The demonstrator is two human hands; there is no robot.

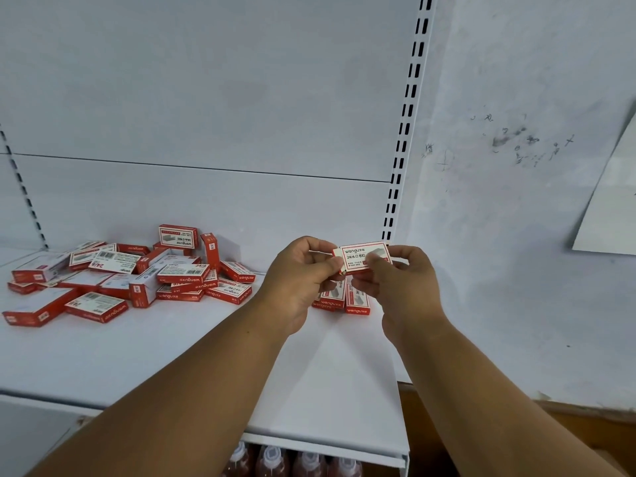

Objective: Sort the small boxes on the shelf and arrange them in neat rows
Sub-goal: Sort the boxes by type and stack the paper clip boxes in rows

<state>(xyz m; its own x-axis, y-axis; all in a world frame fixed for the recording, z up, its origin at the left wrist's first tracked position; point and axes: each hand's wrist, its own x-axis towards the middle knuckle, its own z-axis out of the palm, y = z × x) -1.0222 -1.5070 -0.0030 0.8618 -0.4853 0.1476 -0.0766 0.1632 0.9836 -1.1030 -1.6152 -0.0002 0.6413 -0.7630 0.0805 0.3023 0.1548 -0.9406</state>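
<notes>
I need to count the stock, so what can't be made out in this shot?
Head view only:
- Sorted red-and-white boxes at the shelf's right end: mostly hidden behind both hands.
- Small print on the held red-and-white box: too small, partly under the right hand fingers.
- Loose box pile: overlapping, lower ones hidden.
- Bottles below: cut off by the frame edge.

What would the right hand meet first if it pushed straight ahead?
Probably the white shelf back panel near the slotted upright; the right hand holds a red-and-white staple box above it. Depth unclear.

a scuffed white wall (516, 235) with dark pen marks (516, 141) stands right of the slotted upright post (406, 125). a white sheet (612, 208) hangs at the far right. bottles (292, 459) with clear caps sit on the level below.
</notes>
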